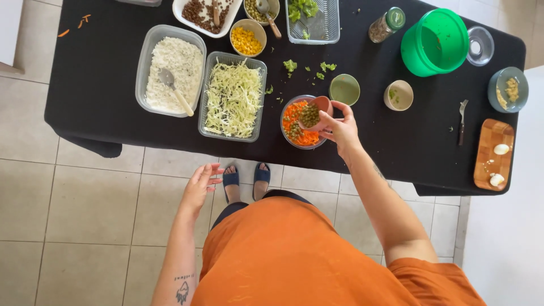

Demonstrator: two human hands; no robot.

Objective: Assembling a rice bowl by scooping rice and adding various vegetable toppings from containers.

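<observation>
While the right hand (341, 129) pinches a small pink plastic cup (318, 111) of green peas by its rim at frame centre, the cup tilts over a clear round bowl of grated carrot (300, 123). Judged light, rigid, possibly slick; a rim-and-wall hold suits it. Left hand (199, 182) hangs open, empty, lower left. A clear rectangular tray of shredded cabbage (233, 97) sits just left on the black table (102, 79).

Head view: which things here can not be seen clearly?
- Tray of brown beans: cut by top edge.
- Clear bowl: partly hidden by the small pink cup in the right hand.
- Green tub: its contents too dark to tell.
</observation>
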